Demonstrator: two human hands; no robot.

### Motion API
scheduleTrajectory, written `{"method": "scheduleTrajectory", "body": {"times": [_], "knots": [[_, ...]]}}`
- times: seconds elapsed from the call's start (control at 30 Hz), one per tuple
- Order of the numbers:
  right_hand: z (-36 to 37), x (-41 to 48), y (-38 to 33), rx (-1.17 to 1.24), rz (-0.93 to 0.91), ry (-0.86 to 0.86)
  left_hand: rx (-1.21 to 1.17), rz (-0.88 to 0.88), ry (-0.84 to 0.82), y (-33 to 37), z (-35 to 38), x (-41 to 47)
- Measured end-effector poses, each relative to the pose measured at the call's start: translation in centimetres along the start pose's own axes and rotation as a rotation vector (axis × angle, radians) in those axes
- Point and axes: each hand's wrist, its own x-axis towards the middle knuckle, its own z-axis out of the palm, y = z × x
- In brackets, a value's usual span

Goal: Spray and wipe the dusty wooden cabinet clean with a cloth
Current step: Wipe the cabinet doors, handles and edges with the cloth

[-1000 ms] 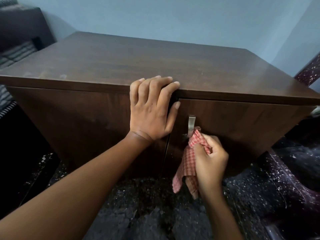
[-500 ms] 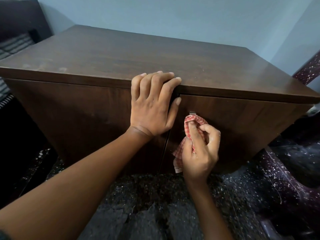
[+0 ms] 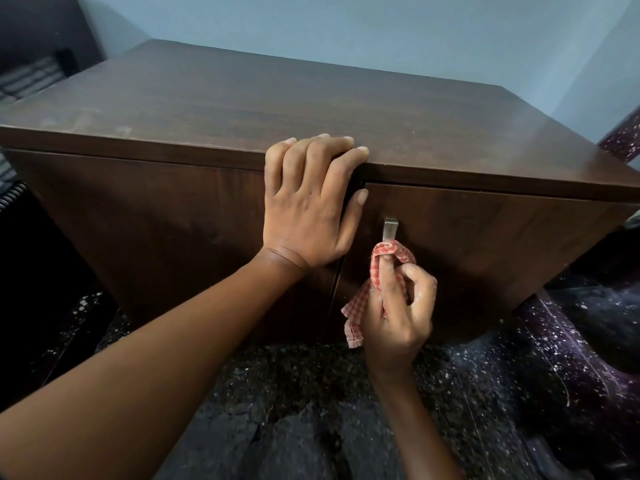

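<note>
Dust-wise you can see pale smudges on the near left of the top of the dark brown wooden cabinet (image 3: 242,109), smooth flat laminate with a visible grain. It's a boxy thing with two front doors, both shut, so whatever's inside is hidden. The person's left hand (image 3: 308,209) isn't grasping anything: the palm lies flat on the front at the seam between the doors, fingertips are bent over the top's front edge, and the thumb sticks out sideways. The right hand (image 3: 401,317) is clenched on a small red-and-white checked cloth (image 3: 394,251), bunched against the lower part of the brushed silver metal handle (image 3: 390,228) on the right door. Only the handle's upper bit shows, and a loose corner of the cloth hangs down beside the wrist. Underneath is a dark stone floor with white speckles (image 3: 311,393), and behind is a plain pale blue wall (image 3: 381,36). Some dark furniture with a striped patch is cut off top left, can't really make it out.
</note>
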Motion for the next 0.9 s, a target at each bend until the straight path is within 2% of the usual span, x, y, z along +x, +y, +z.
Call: {"method": "scheduleTrajectory", "body": {"times": [0.3,0.53,0.67,0.77,0.9], "knots": [[-0.1,-1.0,2.0,-0.097,-0.105,-0.035,0.004,-0.005,0.005,-0.1,-0.1,0.1],[0.0,-1.5,3.1,-0.076,-0.186,-0.054,0.010,-0.008,0.006,0.0,-0.1,0.0],[0.4,-2.0,3.7,-0.086,-0.205,-0.124,0.006,-0.007,0.013,0.0,-0.2,0.0],[1.1,-3.0,3.0,-0.046,-0.079,-0.177,0.011,-0.006,0.010,0.0,-0.1,0.0],[-0.1,-3.8,2.8,0.200,0.258,-0.357,0.011,-0.003,0.002,0.0,-0.2,0.0]]}}
